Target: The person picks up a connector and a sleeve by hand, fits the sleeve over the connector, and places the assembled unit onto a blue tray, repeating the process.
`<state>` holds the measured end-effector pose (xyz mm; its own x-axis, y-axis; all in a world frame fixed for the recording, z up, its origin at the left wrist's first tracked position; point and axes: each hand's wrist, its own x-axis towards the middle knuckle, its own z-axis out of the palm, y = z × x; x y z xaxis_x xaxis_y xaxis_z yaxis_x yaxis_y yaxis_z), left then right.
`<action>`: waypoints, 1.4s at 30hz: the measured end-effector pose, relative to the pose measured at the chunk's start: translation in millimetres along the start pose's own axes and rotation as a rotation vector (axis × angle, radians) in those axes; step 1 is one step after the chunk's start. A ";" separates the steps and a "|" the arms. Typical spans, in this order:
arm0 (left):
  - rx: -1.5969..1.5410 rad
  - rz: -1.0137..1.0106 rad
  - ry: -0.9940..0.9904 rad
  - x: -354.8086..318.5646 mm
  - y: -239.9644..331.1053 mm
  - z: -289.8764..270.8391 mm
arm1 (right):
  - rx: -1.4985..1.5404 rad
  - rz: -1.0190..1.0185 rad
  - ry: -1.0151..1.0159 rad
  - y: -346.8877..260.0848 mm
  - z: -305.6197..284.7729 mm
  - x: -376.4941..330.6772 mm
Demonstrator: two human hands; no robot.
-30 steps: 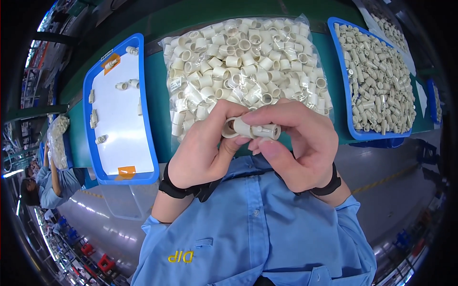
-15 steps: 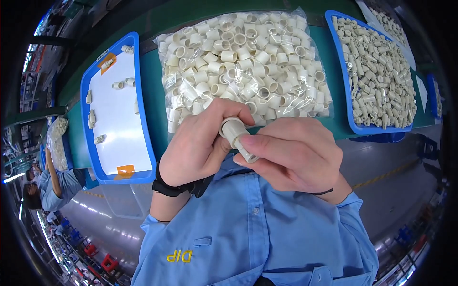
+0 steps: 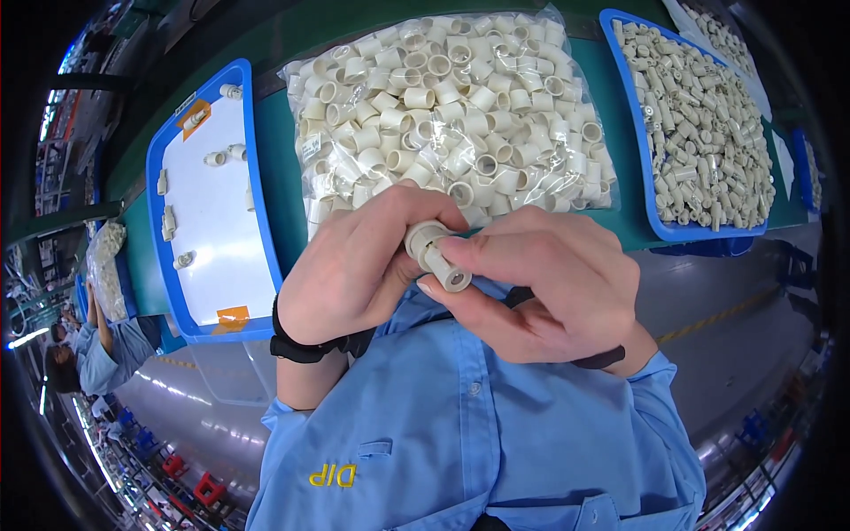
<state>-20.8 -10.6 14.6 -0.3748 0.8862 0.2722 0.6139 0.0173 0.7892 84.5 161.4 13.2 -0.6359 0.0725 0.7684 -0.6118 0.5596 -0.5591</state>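
Two joined off-white plastic pieces are between my hands, in front of the bag. My left hand (image 3: 350, 270) curls its index finger and thumb around the wider collar-like plastic sleeve (image 3: 421, 234). My right hand (image 3: 558, 288) has its thumb on the narrower plastic insert (image 3: 449, 274), with the index finger below it. The insert sticks out of the sleeve toward my chest, and its round end with a dark hole shows. Where the two pieces meet is partly covered by my fingers.
A clear bag (image 3: 460, 115) full of short white sleeves lies just beyond my hands. At right, a blue tray (image 3: 657, 226) is heaped with narrower parts. A white-lined blue tray (image 3: 273, 283) at left holds several assembled pieces. A person in blue (image 3: 115, 354) works at far left.
The joined pieces have tilted, turning the insert's holed end more into sight. My right thumb has shifted along the insert toward the sleeve; my left hand keeps its hold.
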 end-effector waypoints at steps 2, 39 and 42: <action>-0.013 0.009 0.009 0.9 -1.9 2.0 | 0.042 0.018 0.025 3.7 4.0 -2.0; 0.227 0.216 0.266 -3.6 -4.5 2.6 | 0.852 0.995 -0.347 -4.6 0.8 -2.9; 0.258 0.224 0.235 -5.0 -4.3 3.9 | 0.844 0.896 -0.355 1.0 3.8 -12.6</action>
<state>-18.8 -13.3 7.7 -0.3422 0.7521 0.5633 0.8409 -0.0223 0.5407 90.1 157.9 1.7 -0.9888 -0.1461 -0.0297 0.0694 -0.2745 -0.9591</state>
